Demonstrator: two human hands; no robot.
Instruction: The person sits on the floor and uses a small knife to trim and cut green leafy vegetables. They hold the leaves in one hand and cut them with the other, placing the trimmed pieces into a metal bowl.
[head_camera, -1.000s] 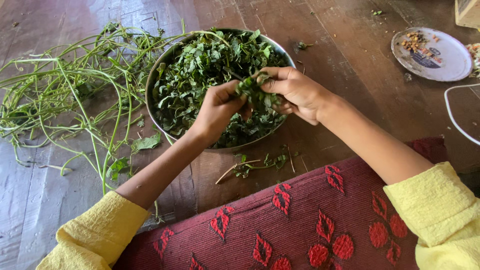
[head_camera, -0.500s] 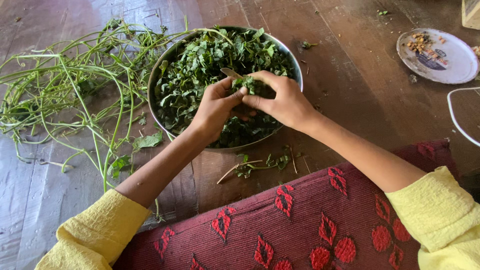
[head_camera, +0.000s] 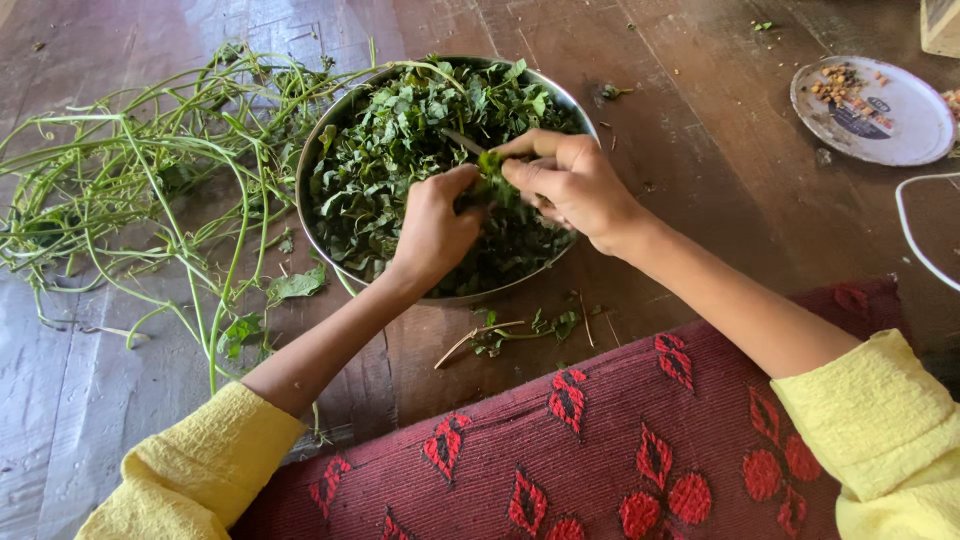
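A round metal bowl (head_camera: 318, 135) on the wooden floor is heaped with dark green leaves (head_camera: 400, 130). Over the bowl's near half my left hand (head_camera: 432, 228) and my right hand (head_camera: 572, 185) meet, both pinching one small leafy sprig (head_camera: 492, 166) between thumbs and fingertips. A thin stem pokes out of the sprig toward the bowl's middle. Both arms wear yellow sleeves.
A tangle of stripped green stems (head_camera: 130, 170) lies left of the bowl. Loose scraps (head_camera: 520, 328) sit in front of it. A dark red patterned mat (head_camera: 600, 440) covers the near floor. A small round plate with crumbs (head_camera: 868, 108) is at the far right.
Both hands stayed over the bowl, working the sprig. The right hand rolled knuckles-up and shifted slightly right; the left hand turned so that its back faces the camera.
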